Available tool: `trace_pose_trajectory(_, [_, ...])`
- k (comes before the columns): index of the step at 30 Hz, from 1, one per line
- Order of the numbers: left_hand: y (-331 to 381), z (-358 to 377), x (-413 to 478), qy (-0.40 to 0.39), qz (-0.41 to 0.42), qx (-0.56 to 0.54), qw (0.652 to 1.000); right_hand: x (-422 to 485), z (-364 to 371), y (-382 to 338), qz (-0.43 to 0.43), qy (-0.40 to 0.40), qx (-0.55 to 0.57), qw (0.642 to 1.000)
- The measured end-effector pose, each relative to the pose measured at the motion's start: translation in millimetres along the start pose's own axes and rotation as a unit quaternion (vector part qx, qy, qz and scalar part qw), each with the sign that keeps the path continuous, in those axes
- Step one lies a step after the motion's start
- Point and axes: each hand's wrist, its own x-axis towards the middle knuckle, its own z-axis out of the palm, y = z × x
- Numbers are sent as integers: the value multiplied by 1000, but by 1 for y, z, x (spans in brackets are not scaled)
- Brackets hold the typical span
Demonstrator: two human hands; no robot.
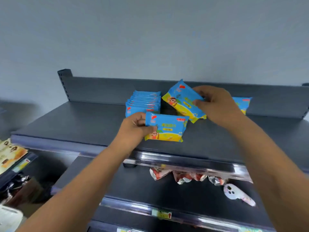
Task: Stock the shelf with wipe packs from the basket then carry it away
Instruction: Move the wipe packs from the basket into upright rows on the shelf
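Two bare forearms (93,173) reach up from the bottom edge toward the top shelf (66,124), a dark grey deck with a low back panel (100,87). The left hand (135,126) grips the front wipe pack (165,128) by its left end: the thumb lies across the printed face and the fingers curl behind it. This blue-and-yellow pack stands upright, face toward the camera, with its lower edge at the shelf deck; whether it actually touches cannot be told. Just beyond this grip, and slightly to the left of it, a row of wipe packs (143,102) stands on edge, packed face to face and running back toward the panel. The right hand (215,104) pinches the tilted wipe pack (184,101) at its right end, between the thumb and the curled fingers. That pack slants up to the left, above the deck, with its top corner in front of the back panel. Its lower corner sits just beyond the front wipe pack's upper right corner. Behind the right hand, partly hidden by it, a single pack (242,104) stands against the back panel. Below both grips, the lower shelf (150,186) carries red and silver foil pouches (180,176) under the top shelf's front edge.
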Motion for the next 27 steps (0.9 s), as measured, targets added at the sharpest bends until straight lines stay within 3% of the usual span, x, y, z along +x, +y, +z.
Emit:
trace_pose_trajectory(10, [-18,135,67,6,-40,12,999,23,-69,87,-5,32,-20,999])
trace_pose_trajectory(19, [-40,147,109,117,-44,77,989,52,-85,107,-15,7,-34,999])
trace_pose_trajectory(23, [-44,144,120,146,-39,154,976,59,-75,109,-9,-64,-124,990])
trace_pose_trajectory(27, [-41,141,127,155,-49,188,969,58,-56,111,5,-78,-144,987])
